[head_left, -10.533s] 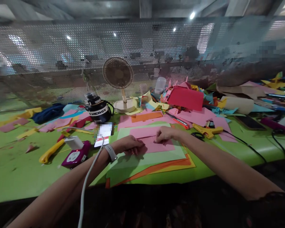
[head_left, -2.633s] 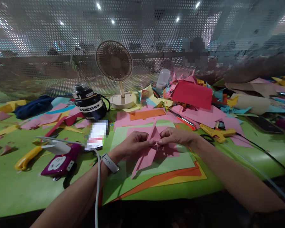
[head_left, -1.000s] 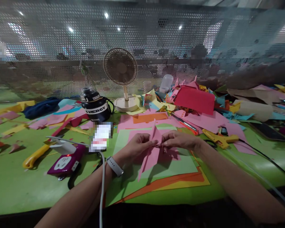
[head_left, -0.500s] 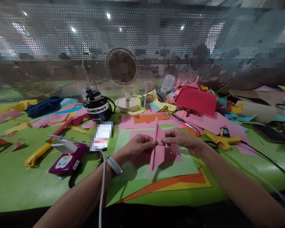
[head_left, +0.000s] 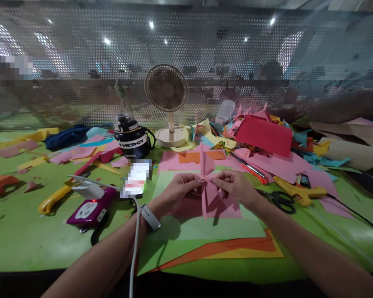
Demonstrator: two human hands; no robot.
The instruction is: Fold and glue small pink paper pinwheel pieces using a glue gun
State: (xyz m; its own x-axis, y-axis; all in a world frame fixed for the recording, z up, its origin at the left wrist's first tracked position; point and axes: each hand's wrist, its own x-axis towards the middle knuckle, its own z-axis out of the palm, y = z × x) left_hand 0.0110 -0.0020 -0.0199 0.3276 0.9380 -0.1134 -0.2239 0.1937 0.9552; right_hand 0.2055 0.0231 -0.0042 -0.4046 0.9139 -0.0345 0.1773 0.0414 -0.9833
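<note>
A folded pink paper piece (head_left: 204, 200) stands upright on edge between my hands, pinched in at its middle. My left hand (head_left: 185, 186), with a watch on its wrist, has thumb and fingers closed on the paper's left side at the pinch. From the right, my right hand (head_left: 231, 186) closes thumb and fingertips at the same spot; its other fingers are curled. Beneath them lies a flat pink sheet (head_left: 230, 209) on a pale green sheet (head_left: 205, 228), with orange (head_left: 217, 245) and yellow paper under that.
Scissors (head_left: 281, 201) and a yellow glue gun (head_left: 301, 190) with a cord lie to the right. A phone (head_left: 136, 178), a purple power block (head_left: 91, 211) and a black bottle (head_left: 132, 138) are on the left. A fan (head_left: 168, 89) and heaped paper scraps (head_left: 262, 134) stand behind.
The pink paper has turned to stand more upright and edge-on, its lower end raised. Both hands stay at its middle. The view has shifted slightly, showing more of the scissors.
</note>
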